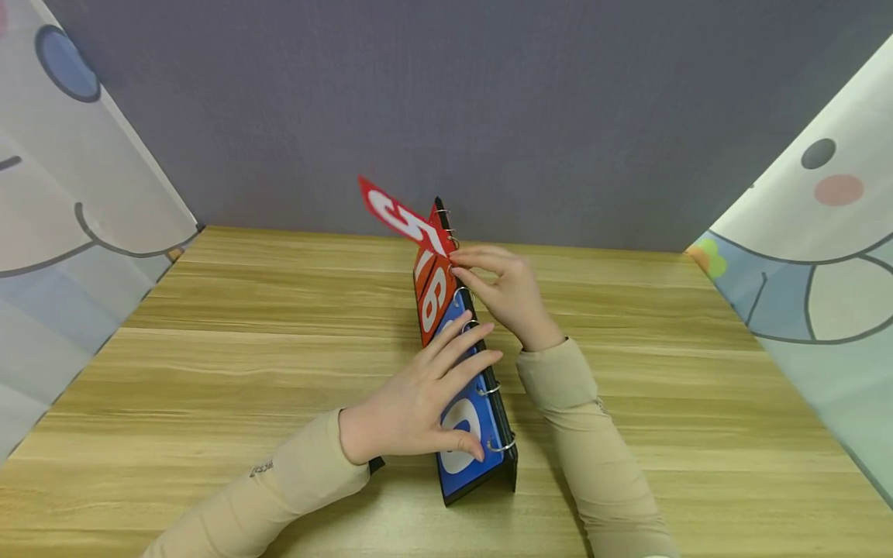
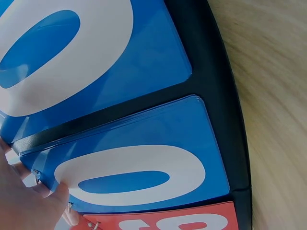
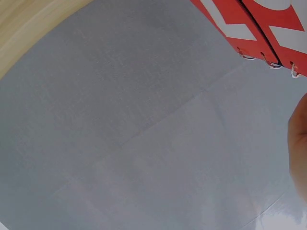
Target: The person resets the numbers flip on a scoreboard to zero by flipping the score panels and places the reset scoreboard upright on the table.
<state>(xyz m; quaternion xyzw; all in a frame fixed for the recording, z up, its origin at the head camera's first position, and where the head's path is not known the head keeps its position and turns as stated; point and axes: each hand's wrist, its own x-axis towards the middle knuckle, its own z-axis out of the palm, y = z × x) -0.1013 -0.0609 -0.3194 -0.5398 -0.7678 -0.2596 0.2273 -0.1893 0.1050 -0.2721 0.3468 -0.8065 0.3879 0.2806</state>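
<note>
A flip scoreboard (image 1: 512,465) with a black tent-shaped stand holds red and blue number cards on metal rings. My left hand (image 1: 425,395) lies spread over the blue cards (image 1: 495,411), its fingertips by the top ridge. The left wrist view shows white zeros on two blue cards (image 2: 158,120), with the left fingers at the ring edge. At the far half, my right hand (image 1: 512,291) pinches the ring edge of a raised red number card (image 1: 401,217). That card slants up to the left, above other red cards (image 1: 434,298). Only part of the right hand shows in its wrist view.
The scoreboard stands on a wood-grain table (image 1: 279,302). A grey panel (image 1: 446,108) rises behind the table's far edge. Printed cartoon cloths (image 1: 77,178) hang at both sides. A small black piece (image 1: 377,464) shows beside the left cuff.
</note>
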